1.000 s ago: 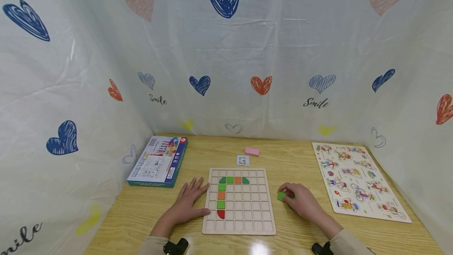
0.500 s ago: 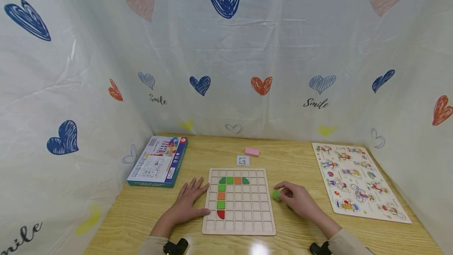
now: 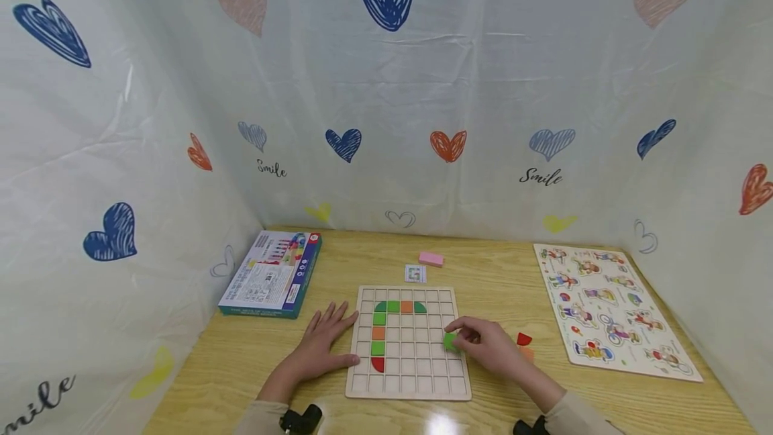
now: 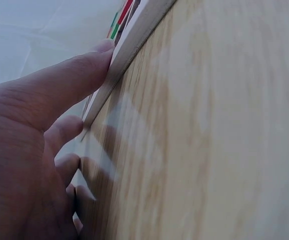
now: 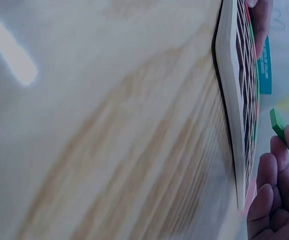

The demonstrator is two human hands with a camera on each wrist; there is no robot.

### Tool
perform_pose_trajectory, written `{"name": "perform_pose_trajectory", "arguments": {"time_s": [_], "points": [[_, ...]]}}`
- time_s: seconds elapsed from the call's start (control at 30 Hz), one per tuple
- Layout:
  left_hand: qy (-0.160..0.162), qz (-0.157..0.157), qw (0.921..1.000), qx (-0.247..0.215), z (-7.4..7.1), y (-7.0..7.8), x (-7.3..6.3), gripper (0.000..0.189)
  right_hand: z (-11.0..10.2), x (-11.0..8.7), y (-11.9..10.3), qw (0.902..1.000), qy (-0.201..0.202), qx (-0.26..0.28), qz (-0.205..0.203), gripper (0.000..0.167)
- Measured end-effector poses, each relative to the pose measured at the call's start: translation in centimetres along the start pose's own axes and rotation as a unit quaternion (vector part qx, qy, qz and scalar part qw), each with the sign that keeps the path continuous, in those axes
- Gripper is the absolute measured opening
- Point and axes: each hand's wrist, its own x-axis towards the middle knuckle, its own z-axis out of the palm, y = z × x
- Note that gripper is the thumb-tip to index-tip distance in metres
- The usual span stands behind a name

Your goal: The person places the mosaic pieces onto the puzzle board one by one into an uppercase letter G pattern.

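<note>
A wooden grid board (image 3: pixel 417 388) lies mid-table, its slots partly filled by an inverted-L run of green, orange and red tiles; one is a red rounded tile (image 3: pixel 378 364) at the run's lower end. My right hand (image 3: pixel 492 351) pinches a green square tile (image 3: pixel 450 342) between thumb and fingers over the board's right side. In the right wrist view this green tile (image 5: pixel 278 123) shows above the board surface. My left hand (image 3: pixel 320 348) rests with spread fingers at the board's left edge; its thumb (image 4: pixel 79 75) touches that edge in the left wrist view.
A red piece (image 3: pixel 524 339) and an orange piece (image 3: pixel 527 353) lie beside my right wrist. Behind the board are a small pattern card (image 3: pixel 415 274) and a pink block (image 3: pixel 431 260). A box (image 3: pixel 272 274) stands back left; a picture puzzle board (image 3: pixel 610 314) lies right.
My right hand has moved left with the green tile, from the table beside the board to over its right columns. The red and orange pieces have come into view. The left hand stays put.
</note>
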Motion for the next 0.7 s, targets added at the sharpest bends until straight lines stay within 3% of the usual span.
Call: {"name": "perform_pose_trajectory", "arguments": {"time_s": [0.7], "points": [[0.0, -0.004, 1.0, 0.003, 0.2, -0.3, 0.2, 0.088, 6.1, 2.0, -4.0, 0.9956, -0.058, 0.05, -0.054, 0.007]]}}
